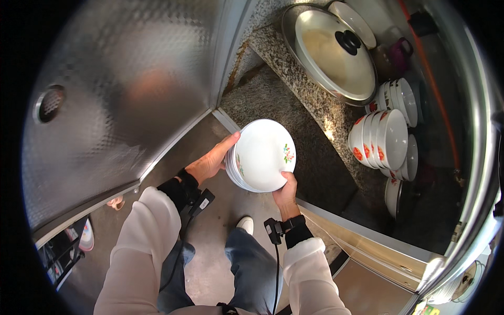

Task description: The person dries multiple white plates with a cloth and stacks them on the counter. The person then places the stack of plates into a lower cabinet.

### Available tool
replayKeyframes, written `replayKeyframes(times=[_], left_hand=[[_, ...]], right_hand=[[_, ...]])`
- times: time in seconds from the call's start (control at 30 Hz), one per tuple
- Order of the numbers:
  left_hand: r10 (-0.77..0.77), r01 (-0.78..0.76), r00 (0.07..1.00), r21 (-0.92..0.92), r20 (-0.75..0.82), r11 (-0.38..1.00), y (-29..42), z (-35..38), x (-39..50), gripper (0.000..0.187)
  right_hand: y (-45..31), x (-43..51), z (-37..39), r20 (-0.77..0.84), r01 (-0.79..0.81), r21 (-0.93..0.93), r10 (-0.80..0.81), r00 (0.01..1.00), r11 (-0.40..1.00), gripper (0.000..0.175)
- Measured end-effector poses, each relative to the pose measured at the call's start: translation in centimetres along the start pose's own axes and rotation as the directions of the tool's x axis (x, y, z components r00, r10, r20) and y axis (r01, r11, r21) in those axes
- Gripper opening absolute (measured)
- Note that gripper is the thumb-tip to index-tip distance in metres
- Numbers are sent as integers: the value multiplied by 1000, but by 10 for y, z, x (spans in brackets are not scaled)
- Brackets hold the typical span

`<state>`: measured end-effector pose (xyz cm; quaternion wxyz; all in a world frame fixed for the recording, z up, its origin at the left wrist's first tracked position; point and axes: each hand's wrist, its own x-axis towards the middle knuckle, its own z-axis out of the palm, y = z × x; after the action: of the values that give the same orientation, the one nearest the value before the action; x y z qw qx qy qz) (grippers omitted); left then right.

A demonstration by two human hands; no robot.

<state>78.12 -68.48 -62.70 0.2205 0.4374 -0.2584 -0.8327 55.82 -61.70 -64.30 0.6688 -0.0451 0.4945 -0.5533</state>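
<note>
A stack of several white plates (264, 155) with a printed flower pattern is held out in front of my body, above the floor. My left hand (214, 157) grips the stack's left rim, its thumb at the upper edge and the fingers hidden beneath. On the lower right rim, my right hand (287, 189) has its thumb on the top plate's face; its other fingers are mostly out of sight under the stack. To the right, stacked white bowls (390, 139) with red flower prints lie inside the cabinet, behind the stone ledge (311, 106).
A metal pan with a lid (334, 55) rests on the ledge near a white dish (354, 23) and a purple mug (401, 53). An embossed metal door (130, 90) stands at left. An orange hose (433, 86) runs along the cabinet's back. Low rack (63, 252) at lower left.
</note>
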Motion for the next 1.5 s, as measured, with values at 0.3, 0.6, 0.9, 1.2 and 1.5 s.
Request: replayKeyframes(times=[0.3,0.6,0.9,1.2,1.5], left_hand=[[43,-46,997,43,62,998,1,-6,91,84],[255,-234,963,-191,92,953,-10,4,135,80],[287,-233,952,-353,106,906,-12,3,172,87],[352,-384,906,-107,-235,917,-14,-7,159,83],[377,-3,926,996,-30,89,-29,-64,122,64]], right_hand=[[8,83,-34,-82,208,-57,-212,974,977,61],[-6,95,-28,-104,255,-115,-267,958,960,57],[-6,85,-19,-219,77,-87,-95,971,993,67],[34,75,28,-136,53,256,-18,991,965,64],[-15,171,23,-283,126,374,-17,959,919,56]])
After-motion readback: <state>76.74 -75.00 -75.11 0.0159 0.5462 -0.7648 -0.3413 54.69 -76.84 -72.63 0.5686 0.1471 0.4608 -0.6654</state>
